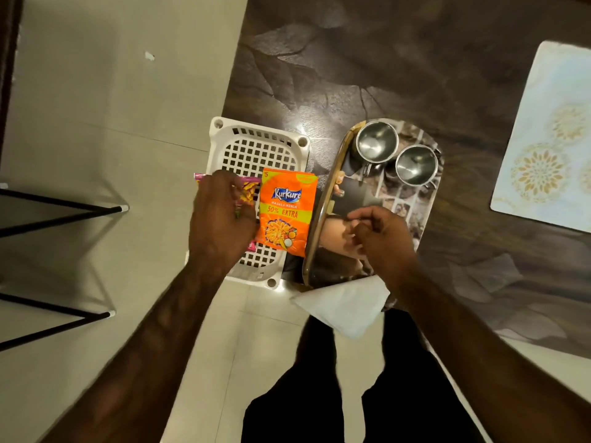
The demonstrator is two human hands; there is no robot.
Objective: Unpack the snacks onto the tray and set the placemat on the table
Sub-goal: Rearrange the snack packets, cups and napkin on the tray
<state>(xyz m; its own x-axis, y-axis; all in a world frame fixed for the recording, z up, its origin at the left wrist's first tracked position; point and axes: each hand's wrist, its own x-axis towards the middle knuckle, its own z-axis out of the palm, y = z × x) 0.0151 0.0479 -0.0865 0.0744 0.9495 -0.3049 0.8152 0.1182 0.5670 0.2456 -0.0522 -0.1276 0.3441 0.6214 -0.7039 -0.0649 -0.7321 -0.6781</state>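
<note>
An orange Kurkure snack packet [285, 209] lies in the white perforated basket [252, 148] at the table's left edge. My left hand [220, 219] is over a pink and yellow snack packet [248, 190] beside it, fingers closing on it. The printed tray [412, 199] lies to the right of the basket. My right hand [380, 238] hovers over the tray's near half, fingers curled with nothing visible in them. A pale blue placemat [543, 139] with gold flower prints lies flat on the table at the far right.
Two steel cups [375, 142] [415, 164] stand on the far end of the tray. A white napkin [342, 308] hangs over the table's near edge. The dark patterned table [351, 59] extends away. Black metal legs [64, 212] stand on the floor at left.
</note>
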